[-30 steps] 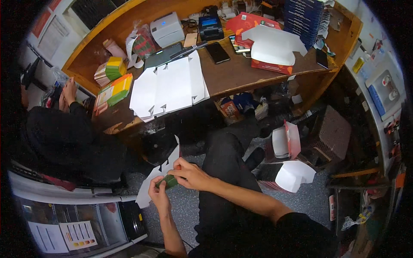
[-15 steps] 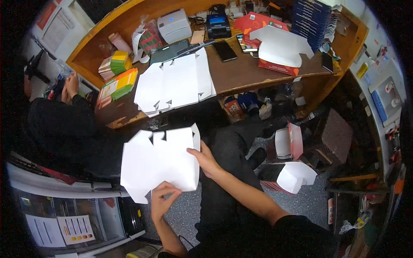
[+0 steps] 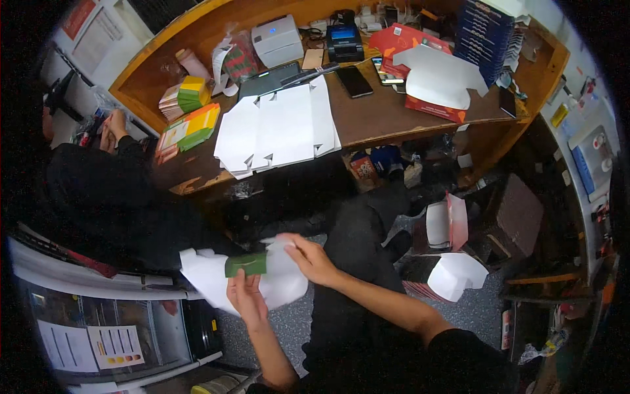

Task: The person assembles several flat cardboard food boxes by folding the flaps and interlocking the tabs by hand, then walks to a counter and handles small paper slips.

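A die-cut cardboard box blank [image 3: 289,285], white on its inner face, is held low over my lap and partly blurred. One panel of it is folded over and shows a dark green outer side. My left hand [image 3: 248,297] pinches the blank from the near side, its fingertips at the green panel. At the far right edge, my right hand [image 3: 314,261] grips a white flap, thumb and fingers closed round it. Beyond, a stack of flat white blanks [image 3: 279,134] lies on the desk's front edge.
On the wooden desk [image 3: 367,125] stand a white label printer [image 3: 277,39], a black printer [image 3: 344,43], a phone [image 3: 354,81], a red-and-white opened box [image 3: 436,88] and stacked blue boxes [image 3: 487,39]. Another person's hands [image 3: 113,130] are at left. Cartons [image 3: 453,276] sit on the floor at right.
The blank has dropped lower and a panel has been folded over, bringing its green side into sight. Both hands have shifted along it, the right one nearer me.
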Available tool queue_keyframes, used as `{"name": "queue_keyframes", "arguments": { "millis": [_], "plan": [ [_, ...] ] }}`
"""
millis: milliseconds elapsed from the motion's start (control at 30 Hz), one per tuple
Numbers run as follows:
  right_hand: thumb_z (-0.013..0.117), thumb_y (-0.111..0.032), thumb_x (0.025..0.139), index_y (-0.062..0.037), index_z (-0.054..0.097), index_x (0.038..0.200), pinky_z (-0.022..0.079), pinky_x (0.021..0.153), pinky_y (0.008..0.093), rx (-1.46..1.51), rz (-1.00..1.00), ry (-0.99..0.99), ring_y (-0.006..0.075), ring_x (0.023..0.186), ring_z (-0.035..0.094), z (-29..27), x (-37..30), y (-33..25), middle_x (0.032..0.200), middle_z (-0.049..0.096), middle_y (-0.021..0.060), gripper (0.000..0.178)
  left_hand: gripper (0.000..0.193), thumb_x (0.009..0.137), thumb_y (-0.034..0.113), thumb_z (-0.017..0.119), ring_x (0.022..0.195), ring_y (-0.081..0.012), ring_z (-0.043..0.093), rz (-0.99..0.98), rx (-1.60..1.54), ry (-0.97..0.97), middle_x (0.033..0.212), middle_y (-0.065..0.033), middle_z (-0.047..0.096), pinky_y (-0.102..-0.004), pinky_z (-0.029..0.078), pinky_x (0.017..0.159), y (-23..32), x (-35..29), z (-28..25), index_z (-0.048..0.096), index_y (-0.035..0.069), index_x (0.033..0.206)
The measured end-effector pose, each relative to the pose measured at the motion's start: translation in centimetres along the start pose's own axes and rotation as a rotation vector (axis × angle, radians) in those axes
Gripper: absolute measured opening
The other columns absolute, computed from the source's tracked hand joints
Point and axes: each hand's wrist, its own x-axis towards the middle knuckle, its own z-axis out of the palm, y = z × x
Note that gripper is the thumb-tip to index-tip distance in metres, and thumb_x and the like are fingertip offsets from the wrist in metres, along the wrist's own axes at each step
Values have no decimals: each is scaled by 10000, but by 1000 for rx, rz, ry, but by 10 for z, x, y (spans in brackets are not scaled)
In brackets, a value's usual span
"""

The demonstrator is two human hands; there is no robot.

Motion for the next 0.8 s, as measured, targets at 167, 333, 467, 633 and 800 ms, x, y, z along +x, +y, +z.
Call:
{"name": "queue_keyframes", "arguments": {
  "millis": [167,333,467,633,800],
  "plan": [
    [516,-15,921,-18,563,1227,493,926,368,-382,-451,-112,364,1088,602,-1,-2,10,1258,545,211,310,206,968,118,550,843,-145,668,11,234,3,1004,-91,671,-271,549,759,-7,-4,4,574,-4,1132],
    [611,-45,877,-19,604,1163,477,946,402,-476,-364,-224,384,1132,576,6,-7,16,1325,515,202,287,220,977,139,545,788,-138,665,69,438,-76,967,-87,667,-253,569,688,-11,-5,4,568,-25,1122],
    [590,-79,895,-9,613,1157,473,961,409,-430,-488,-142,374,1164,558,1,-6,15,1302,542,213,271,197,969,148,563,779,-109,638,39,323,-28,936,-70,657,-243,553,732,-21,-6,8,568,-7,1091],
    [579,-89,909,-3,623,1145,465,960,406,-477,-403,-190,362,1169,549,4,-12,17,1291,553,212,255,187,966,121,557,776,-82,639,-81,187,-26,960,-51,664,-227,555,718,-18,0,-3,573,11,1116],
    [539,-137,924,4,591,1197,451,996,424,-669,-427,-246,405,1202,513,4,-13,24,1327,511,252,312,203,968,127,557,778,-100,650,-51,291,-52,976,-62,665,-237,564,707,-24,-6,-1,567,9,1133]
  ]
}}
